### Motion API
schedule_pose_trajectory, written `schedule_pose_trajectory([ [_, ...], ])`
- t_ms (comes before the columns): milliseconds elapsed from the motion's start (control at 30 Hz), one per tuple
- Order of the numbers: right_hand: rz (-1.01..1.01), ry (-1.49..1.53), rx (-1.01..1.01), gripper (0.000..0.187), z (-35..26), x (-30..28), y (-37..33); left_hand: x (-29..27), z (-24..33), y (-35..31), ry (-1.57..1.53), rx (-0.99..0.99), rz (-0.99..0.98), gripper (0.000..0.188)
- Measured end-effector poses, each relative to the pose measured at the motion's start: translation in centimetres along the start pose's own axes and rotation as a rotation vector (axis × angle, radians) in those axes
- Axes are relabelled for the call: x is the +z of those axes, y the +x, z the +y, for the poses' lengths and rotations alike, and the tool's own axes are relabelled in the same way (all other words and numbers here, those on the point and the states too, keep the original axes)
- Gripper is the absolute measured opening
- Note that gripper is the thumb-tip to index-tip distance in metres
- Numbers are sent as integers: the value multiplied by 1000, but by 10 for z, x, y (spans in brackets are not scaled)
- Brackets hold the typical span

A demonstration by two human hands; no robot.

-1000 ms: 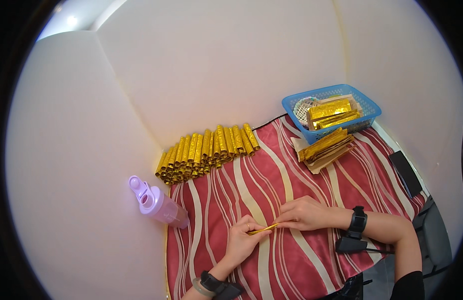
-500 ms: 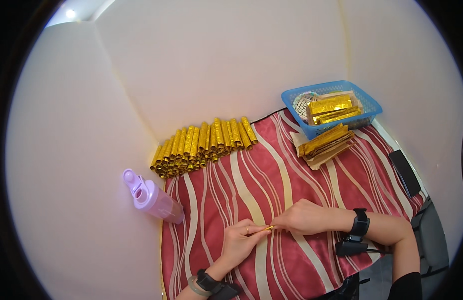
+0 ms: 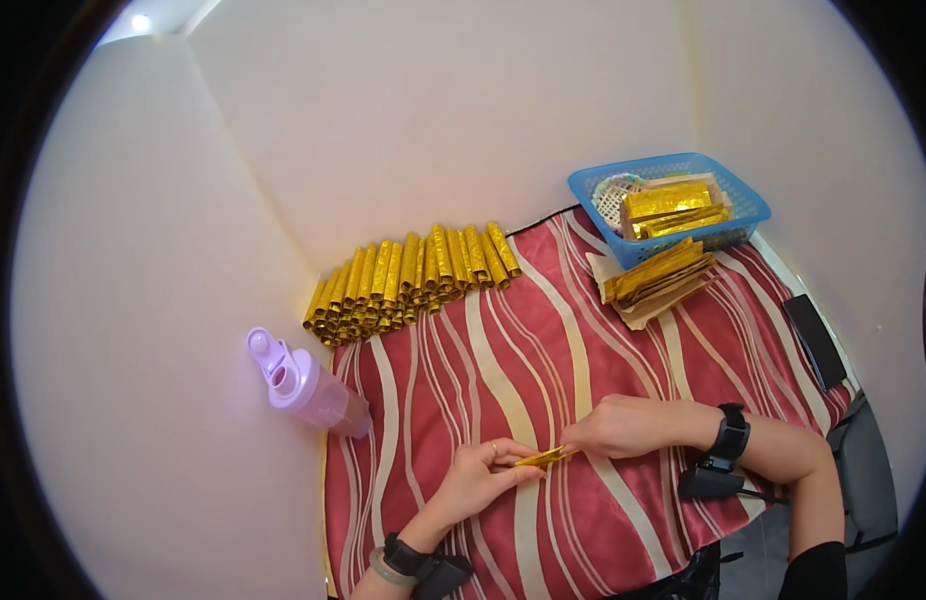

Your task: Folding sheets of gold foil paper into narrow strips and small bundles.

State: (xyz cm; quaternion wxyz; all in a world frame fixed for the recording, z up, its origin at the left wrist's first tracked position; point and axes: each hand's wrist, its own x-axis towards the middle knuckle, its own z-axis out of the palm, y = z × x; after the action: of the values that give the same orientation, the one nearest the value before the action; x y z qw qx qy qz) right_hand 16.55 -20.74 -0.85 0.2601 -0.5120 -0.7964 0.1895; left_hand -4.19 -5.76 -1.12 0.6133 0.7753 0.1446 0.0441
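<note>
Left hand (image 3: 480, 478) is pinching one end of a small gold foil strip (image 3: 543, 458), fingers curled closed around it low on the cloth; I am seeing the right hand (image 3: 620, 425) gripping the other end in the same closed pinch, so the strip is bridging the two hands just above the striped red cloth (image 3: 543, 340).

Risk, as I am judging it: the foil is looking thin and slick, and uneven pressure between the two pinches is likely to crease it, tear it or let it spring loose. The satin-like cloth is lying in soft folds, so anything dropped is liable to slide or hide in a wrinkle. I cannot tell how tightly the strip is being held.

Working left to right across the surface: a lilac water bottle (image 3: 305, 385) is lying on its side at the cloth's left edge, near enough to roll onto the work. Behind it, a row of rolled gold foil tubes (image 3: 408, 280) is resting along the far edge, packed side by side and apt to scatter if the cloth is tugged. Further right, a stack of flat gold sheets (image 3: 658, 282) is sitting just in front of a blue plastic basket (image 3: 667, 168) holding more of them. A dark flat device (image 3: 815, 342) is lying near the right edge.

Plain cream walls (image 3: 433, 110) are enclosing the corner.
</note>
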Motion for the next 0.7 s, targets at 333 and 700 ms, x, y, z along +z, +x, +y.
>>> schedule_pose_trajectory([
  [333,76,-115,39,10,-1,-1,-4,2,-9,-4,-152,97,161,10],
  [700,232,-221,-30,21,16,5,-7,-8,-8,1,381,271,329,8],
])
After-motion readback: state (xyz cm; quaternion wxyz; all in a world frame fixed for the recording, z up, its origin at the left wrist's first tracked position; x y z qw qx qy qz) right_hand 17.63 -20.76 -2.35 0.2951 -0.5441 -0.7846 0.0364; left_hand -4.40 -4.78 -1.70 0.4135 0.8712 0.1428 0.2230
